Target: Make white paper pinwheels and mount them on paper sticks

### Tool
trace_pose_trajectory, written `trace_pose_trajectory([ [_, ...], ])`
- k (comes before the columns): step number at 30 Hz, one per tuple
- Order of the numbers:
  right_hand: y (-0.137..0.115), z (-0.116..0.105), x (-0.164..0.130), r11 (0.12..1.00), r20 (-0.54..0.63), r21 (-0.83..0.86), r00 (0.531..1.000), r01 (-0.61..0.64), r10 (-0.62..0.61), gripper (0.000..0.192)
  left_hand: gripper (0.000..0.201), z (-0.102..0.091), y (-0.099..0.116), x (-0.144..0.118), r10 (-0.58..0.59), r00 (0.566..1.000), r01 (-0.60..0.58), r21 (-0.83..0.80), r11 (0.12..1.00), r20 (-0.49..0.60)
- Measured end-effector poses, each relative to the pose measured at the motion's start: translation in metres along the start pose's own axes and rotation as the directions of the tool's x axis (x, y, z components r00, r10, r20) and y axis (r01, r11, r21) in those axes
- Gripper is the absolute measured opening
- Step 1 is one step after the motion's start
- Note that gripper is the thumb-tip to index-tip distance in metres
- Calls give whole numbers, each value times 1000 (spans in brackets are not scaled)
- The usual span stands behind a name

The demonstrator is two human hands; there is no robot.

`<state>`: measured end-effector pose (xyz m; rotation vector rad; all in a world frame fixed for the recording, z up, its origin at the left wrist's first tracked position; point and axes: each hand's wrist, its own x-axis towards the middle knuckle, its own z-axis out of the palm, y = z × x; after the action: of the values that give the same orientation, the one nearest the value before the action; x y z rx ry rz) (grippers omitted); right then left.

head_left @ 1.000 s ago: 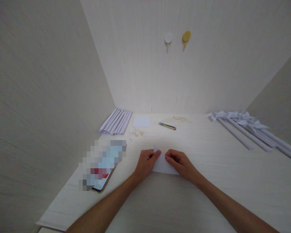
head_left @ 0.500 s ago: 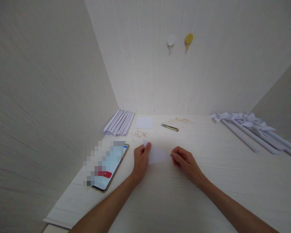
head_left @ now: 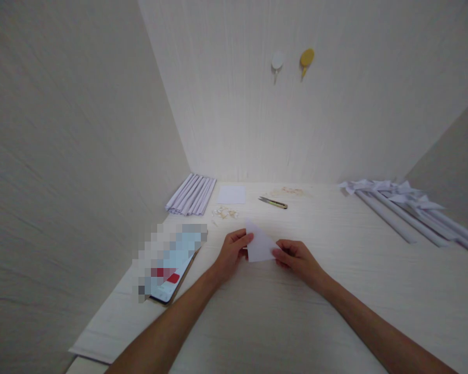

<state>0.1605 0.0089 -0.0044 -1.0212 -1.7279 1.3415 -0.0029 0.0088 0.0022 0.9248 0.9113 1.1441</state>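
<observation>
Paper in hand: a white sheet folded into a triangle (head_left: 259, 245) is held just above the table (head_left: 335, 291), its point turned away from the person.
Left hand (head_left: 232, 253): the triangle's left edge is pinched between thumb and fingers.
Right hand (head_left: 296, 258): the triangle's right corner is pinched between thumb and fingertips.
Done so far: one diagonal fold appears finished; further folds cannot be made out.
Finished pieces: far to the right of the grip, paper pinwheels on rolled sticks (head_left: 405, 205) are laid in a row.
Stock left: beyond the grip to the left, a bundle of rolled paper sticks (head_left: 191, 195) and a flat white square (head_left: 231, 195) are waiting.
Tools: scissors (head_left: 273, 202) and small loose bits (head_left: 225, 212) are laid beyond the grip.
Judgement: this piece seems at an early stage.
</observation>
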Motion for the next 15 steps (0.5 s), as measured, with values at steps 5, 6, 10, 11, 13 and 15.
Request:
trace_pose_trajectory([
  [5, 0, -1, 0, 998, -30, 61, 999, -19, 21, 40, 32, -1, 4, -2, -44, 987, 56, -78, 995, 154],
  [6, 0, -1, 0, 998, -32, 62, 999, -16, 18, 40, 32, -1, 5, -3, -47, 985, 62, -82, 995, 167],
  [10, -1, -2, -1, 999, -27, 50, 1000, 10, -8, 40, 40, -1, 6, -4, -69, 980, 84, -75, 994, 185],
  [11, -1, -2, -1, 999, -23, 45, 1000, 18, -17, 40, 43, -1, 6, -4, -72, 979, 88, -73, 993, 192],
  [13, -2, -3, -1, 999, -13, 33, 999, 32, -32, 40, 47, -1, 7, -5, -78, 973, 95, -69, 993, 217],
  [15, -1, -3, -2, 999, -6, 19, 999, 44, -44, 39, 48, -2, 7, -6, -80, 966, 97, -59, 993, 244],
])
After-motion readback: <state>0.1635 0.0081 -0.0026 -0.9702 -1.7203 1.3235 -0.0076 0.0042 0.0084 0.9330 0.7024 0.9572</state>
